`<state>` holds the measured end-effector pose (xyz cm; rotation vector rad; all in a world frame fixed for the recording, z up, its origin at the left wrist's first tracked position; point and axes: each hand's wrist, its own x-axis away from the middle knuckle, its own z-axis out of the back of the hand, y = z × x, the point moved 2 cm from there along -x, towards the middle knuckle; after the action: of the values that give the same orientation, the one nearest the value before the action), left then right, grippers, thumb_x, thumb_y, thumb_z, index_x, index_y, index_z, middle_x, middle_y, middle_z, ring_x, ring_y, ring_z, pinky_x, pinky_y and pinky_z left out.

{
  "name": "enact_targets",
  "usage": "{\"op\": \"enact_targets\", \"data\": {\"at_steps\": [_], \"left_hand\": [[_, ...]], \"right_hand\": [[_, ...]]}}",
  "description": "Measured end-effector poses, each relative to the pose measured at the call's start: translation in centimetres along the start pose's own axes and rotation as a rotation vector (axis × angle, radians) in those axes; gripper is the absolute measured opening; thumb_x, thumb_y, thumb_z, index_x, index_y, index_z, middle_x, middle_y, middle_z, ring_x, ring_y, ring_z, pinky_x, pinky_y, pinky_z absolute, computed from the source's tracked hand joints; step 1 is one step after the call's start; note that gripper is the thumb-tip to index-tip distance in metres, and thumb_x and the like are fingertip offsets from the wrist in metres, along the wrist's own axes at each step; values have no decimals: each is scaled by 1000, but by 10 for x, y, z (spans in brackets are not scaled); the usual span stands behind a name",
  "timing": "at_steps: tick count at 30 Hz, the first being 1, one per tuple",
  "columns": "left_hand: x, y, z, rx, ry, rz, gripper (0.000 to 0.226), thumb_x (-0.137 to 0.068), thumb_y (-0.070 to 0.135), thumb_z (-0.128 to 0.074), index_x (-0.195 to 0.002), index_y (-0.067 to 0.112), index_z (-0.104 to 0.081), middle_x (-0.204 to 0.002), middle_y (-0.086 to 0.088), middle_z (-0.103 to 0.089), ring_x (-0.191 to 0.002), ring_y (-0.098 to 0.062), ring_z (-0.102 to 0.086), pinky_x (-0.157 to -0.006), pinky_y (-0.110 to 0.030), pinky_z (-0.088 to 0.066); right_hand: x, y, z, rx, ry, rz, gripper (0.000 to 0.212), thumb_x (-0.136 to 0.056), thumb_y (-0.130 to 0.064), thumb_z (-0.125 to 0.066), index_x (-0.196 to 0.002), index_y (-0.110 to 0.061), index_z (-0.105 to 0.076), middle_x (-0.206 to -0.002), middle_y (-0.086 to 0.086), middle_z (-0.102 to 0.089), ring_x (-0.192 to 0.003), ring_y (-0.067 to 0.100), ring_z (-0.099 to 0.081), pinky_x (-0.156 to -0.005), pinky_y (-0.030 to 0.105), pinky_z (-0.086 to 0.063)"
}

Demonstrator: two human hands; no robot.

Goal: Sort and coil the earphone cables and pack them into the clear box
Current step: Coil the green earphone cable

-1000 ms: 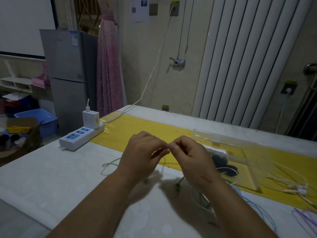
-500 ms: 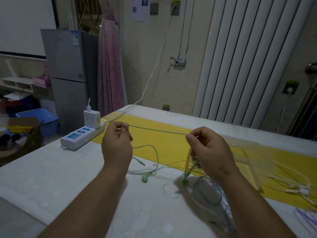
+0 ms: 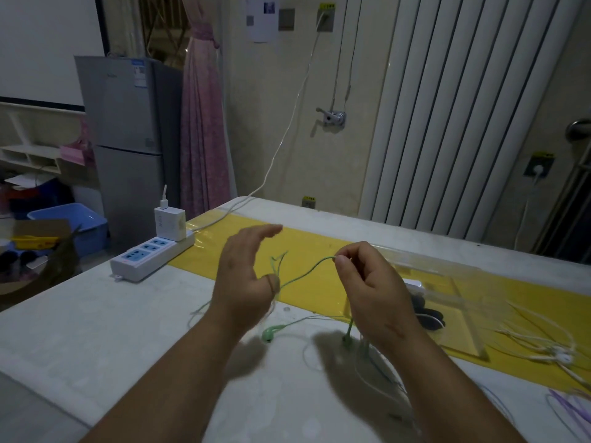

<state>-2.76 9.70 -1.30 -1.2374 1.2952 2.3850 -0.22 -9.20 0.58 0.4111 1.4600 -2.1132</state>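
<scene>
Spreading its fingers, the left hand (image 3: 243, 282) now pinned the green earphone cable (image 3: 307, 273) by thumb; the right hand (image 3: 374, 295) pinched it nearer, beside the clear box (image 3: 447, 266); coiling had likely begun.

clear box (image 3: 454, 282): glossy transparent plastic; yellow strip (image 3: 319, 247): shiny film; power strip (image 3: 140, 258): smooth white plastic; green cable (image 3: 307, 274): matt, rubbery

Nothing reads clearly; fridge sticker (image 3: 139, 72) and wall notice (image 3: 261, 17) are blurred.
</scene>
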Motion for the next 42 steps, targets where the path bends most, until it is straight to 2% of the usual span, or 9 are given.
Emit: {"op": "enact_targets", "data": {"at_steps": [4,9,15,19,22,26,31,37,42], "left_hand": [[2,2,-4,176,-104,14,46,-59,28,-40,-94,22,-70,-91,4,-72,-92,-11,-64,-78,-20,-44],[2,5,-4,236,-134,-14,40,-63,25,-44,-85,12,-75,-97,-1,-73,-97,-14,-64,-77,-22,-47],[-5,-2,2,339,139,282,51,-69,-8,-38,-92,22,-72,-94,0,-73,-85,-6,-65,-72,-13,-47],[-5,-14,12,196,418,473,43,-79,-7,-41,-79,27,-68,-82,6,-70,-82,-14,-66,-77,-34,-54],[-3,-8,14,118,377,348,28,-80,11,-46,-82,29,-67,-83,11,-69,-82,-8,-64,-77,-32,-52],[0,5,-3,23,13,15,33,-76,21,-56,-103,39,-66,-99,20,-67,-94,-1,-59,-84,-20,-44],[0,-5,-17,-232,-161,-165,28,-81,43,-57,-104,36,-71,-103,18,-63,-104,-13,-52,-87,-41,-43],[1,1,-12,-65,5,39,24,-91,30,-47,-75,14,-56,-61,1,-53,-62,-19,-52,-58,-39,-41],[1,1,0,-136,250,86,26,-94,31,-45,-79,14,-57,-60,1,-49,-60,-19,-47,-54,-35,-36]], "right_hand": [[0,3,-2,104,21,-5,17,-98,-31,-47,-82,-30,-50,-55,-10,-48,-51,10,-38,-54,37,-37],[2,0,-5,206,42,-12,16,-98,-31,-47,-84,-26,-52,-57,-5,-48,-57,13,-44,-60,39,-41],[2,2,-2,210,71,-46,17,-98,-29,-46,-83,-26,-51,-58,-4,-50,-58,15,-47,-57,36,-39],[1,5,-2,216,101,-78,16,-98,-29,-46,-83,-25,-51,-59,-2,-52,-59,16,-49,-57,35,-38],[2,5,-4,241,73,-86,16,-98,-30,-46,-83,-26,-52,-59,-4,-51,-59,14,-48,-57,34,-37],[4,4,-8,234,33,-77,17,-97,-33,-47,-82,-28,-52,-56,-7,-50,-57,8,-46,-59,36,-40],[5,0,-12,169,-35,-47,16,-97,-35,-50,-82,-30,-54,-59,-18,-53,-54,4,-43,-54,28,-35],[-3,-5,1,-241,-98,-161,15,-80,-9,-64,-90,-19,-68,-64,2,-49,-59,15,-44,-57,32,-36],[-6,-3,13,-251,-72,-204,23,-76,-2,-59,-91,-16,-68,-69,3,-62,-51,9,-43,-43,23,-33]]}}
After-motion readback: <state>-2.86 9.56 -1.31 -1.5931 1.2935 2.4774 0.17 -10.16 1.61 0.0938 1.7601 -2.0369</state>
